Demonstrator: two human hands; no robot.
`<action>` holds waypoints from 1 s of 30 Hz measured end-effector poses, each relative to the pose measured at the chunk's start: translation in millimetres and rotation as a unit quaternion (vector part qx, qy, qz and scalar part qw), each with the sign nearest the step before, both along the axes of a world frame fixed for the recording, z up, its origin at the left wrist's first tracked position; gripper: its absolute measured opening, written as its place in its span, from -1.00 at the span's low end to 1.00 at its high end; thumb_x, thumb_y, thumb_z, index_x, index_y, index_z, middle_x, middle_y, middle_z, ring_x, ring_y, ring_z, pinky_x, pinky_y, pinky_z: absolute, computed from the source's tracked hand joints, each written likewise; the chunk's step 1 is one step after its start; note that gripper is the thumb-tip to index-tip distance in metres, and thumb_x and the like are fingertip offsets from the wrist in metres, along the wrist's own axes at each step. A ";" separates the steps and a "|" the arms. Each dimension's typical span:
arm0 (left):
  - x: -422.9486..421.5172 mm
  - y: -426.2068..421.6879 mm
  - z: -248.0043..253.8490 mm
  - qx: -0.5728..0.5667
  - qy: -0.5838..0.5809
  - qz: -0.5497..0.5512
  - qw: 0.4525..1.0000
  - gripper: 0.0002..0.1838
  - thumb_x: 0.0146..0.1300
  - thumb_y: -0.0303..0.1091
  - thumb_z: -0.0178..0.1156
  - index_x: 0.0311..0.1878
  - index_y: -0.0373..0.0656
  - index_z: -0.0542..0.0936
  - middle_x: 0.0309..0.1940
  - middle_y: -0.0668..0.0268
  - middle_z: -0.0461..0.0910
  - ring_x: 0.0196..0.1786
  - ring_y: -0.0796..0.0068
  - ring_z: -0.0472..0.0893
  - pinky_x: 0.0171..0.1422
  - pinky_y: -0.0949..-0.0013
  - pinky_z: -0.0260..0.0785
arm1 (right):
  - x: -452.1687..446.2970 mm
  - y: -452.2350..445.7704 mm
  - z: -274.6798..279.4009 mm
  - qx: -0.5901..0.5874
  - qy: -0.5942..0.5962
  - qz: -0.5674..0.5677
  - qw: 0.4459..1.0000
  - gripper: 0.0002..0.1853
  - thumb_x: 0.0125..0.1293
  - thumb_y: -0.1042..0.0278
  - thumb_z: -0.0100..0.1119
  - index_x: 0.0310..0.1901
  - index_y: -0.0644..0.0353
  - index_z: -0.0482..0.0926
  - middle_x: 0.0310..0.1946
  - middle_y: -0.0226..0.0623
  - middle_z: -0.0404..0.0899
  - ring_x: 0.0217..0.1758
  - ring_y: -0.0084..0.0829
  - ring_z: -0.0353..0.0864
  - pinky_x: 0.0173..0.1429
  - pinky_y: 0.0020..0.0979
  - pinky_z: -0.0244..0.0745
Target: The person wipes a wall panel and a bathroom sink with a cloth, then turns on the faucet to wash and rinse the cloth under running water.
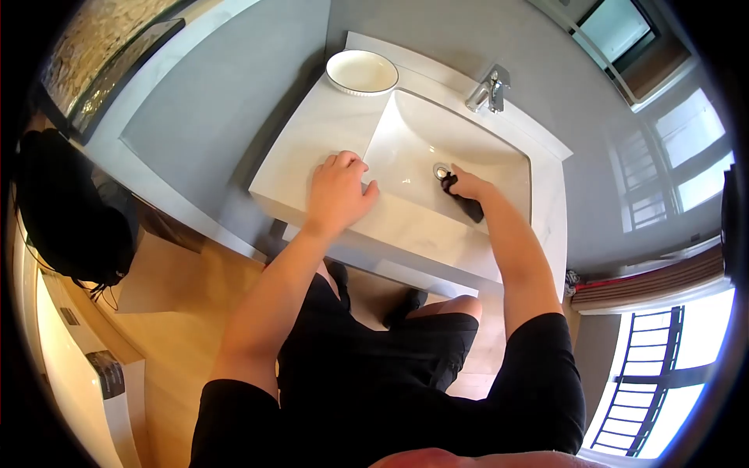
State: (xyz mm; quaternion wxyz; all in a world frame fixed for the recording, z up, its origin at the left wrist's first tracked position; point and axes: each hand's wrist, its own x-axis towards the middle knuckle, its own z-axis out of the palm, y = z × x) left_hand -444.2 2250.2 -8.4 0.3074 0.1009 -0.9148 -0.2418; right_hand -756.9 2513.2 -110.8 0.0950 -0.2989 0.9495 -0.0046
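Note:
My right hand (470,186) is down inside the white sink basin (491,148), beside the round drain (441,169). Its fingers are closed on a dark, limp piece of cloth (470,209), which trails along the near side of the basin. Part of the cloth is hidden under the hand. On the white countertop (300,148), at the basin's left rim, my left hand (339,187) rests palm down with the thumb apart and nothing seen in it. A chrome faucet (491,90) stands behind the basin; no running water shows.
A white oval dish (362,72) with a dark rim sits at the counter's back left corner. Grey walls border the counter at the back and right. A black bag (74,210) is at far left. A window (655,374) is at lower right.

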 end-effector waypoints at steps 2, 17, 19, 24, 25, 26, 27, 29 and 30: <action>-1.5 2.8 -1.0 0.000 0.006 0.001 1.000 -0.75 0.11 -0.28 0.34 -0.18 -0.19 0.67 -0.08 0.29 0.59 0.01 0.20 0.56 0.12 0.13 0.38 | 33.1 -25.6 50.9 -0.004 -0.240 -0.082 0.967 -0.33 0.17 0.20 0.17 0.37 0.04 0.36 -0.06 0.02 0.64 -0.13 -0.12 0.66 -0.15 -0.17 0.62; 1.2 4.3 -0.6 -0.020 0.018 0.001 1.000 -0.75 0.06 -0.27 0.36 -0.23 -0.19 0.68 -0.09 0.29 0.58 0.06 0.21 0.55 0.14 0.10 0.36 | 22.5 -13.5 23.0 -0.017 -0.194 -0.049 0.980 -0.28 0.14 0.19 0.18 0.38 0.17 0.36 0.22 0.04 0.55 0.25 -0.06 0.55 0.24 -0.18 0.46; -0.2 4.1 0.4 -0.007 0.016 -0.003 1.000 -0.79 0.09 -0.33 0.34 -0.23 -0.20 0.66 -0.09 0.24 0.60 0.03 0.16 0.57 0.12 0.13 0.42 | 11.6 -1.4 17.1 -0.064 -0.199 -0.052 0.976 -0.27 0.15 0.21 0.17 0.41 0.17 0.34 0.27 0.03 0.51 0.30 -0.07 0.51 0.26 -0.19 0.44; 0.0 5.0 0.0 -0.003 0.032 -0.007 0.999 -0.81 0.09 -0.34 0.33 -0.24 -0.19 0.65 -0.13 0.24 0.61 0.00 0.15 0.57 0.09 0.14 0.42 | 7.5 16.7 38.1 -0.285 -0.322 -0.140 0.892 -0.34 0.13 0.37 0.20 0.34 0.17 0.45 0.14 -0.11 0.58 0.14 -0.20 0.55 0.19 -0.25 0.47; -1.4 5.5 1.6 0.003 0.033 -0.004 0.999 -0.81 0.09 -0.33 0.33 -0.25 -0.19 0.64 -0.14 0.25 0.61 -0.02 0.16 0.57 0.08 0.14 0.41 | 7.0 17.2 45.5 -0.290 -0.319 -0.139 0.891 -0.34 0.13 0.37 0.20 0.34 0.17 0.45 0.14 -0.11 0.58 0.14 -0.20 0.55 0.19 -0.25 0.47; -1.9 5.2 2.0 -0.003 0.035 -0.006 0.999 -0.81 0.09 -0.33 0.33 -0.25 -0.19 0.64 -0.14 0.25 0.61 -0.02 0.16 0.57 0.08 0.14 0.41 | 6.1 17.8 50.2 -0.346 -0.320 -0.145 0.870 -0.37 0.14 0.44 0.17 0.33 0.16 0.46 0.08 -0.16 0.57 0.07 -0.26 0.56 0.14 -0.28 0.49; -0.8 5.0 1.1 -0.002 0.035 -0.006 0.999 -0.81 0.09 -0.33 0.33 -0.25 -0.19 0.64 -0.13 0.25 0.61 -0.02 0.15 0.57 0.08 0.13 0.41 | 7.1 18.6 53.0 -0.400 -0.322 -0.150 0.845 -0.40 0.16 0.52 0.15 0.32 0.16 0.48 0.02 -0.22 0.57 0.00 -0.32 0.56 0.09 -0.30 0.52; -3.7 6.6 2.7 -0.007 0.035 -0.006 0.999 -0.81 0.09 -0.33 0.32 -0.24 -0.18 0.63 -0.12 0.25 0.61 -0.02 0.14 0.57 0.08 0.12 0.41 | 5.2 21.3 60.0 -0.429 -0.315 -0.148 0.834 -0.41 0.17 0.53 0.14 0.31 0.15 0.48 0.02 -0.22 0.57 0.00 -0.32 0.56 0.09 -0.30 0.52; -2.2 6.8 3.5 -0.010 0.034 -0.010 0.999 -0.81 0.10 -0.33 0.32 -0.24 -0.18 0.63 -0.12 0.25 0.61 -0.02 0.13 0.57 0.09 0.12 0.41 | 10.1 20.2 62.5 -0.451 -0.312 -0.148 0.823 -0.42 0.19 0.55 0.13 0.31 0.14 0.49 0.03 -0.23 0.57 0.00 -0.33 0.56 0.08 -0.30 0.52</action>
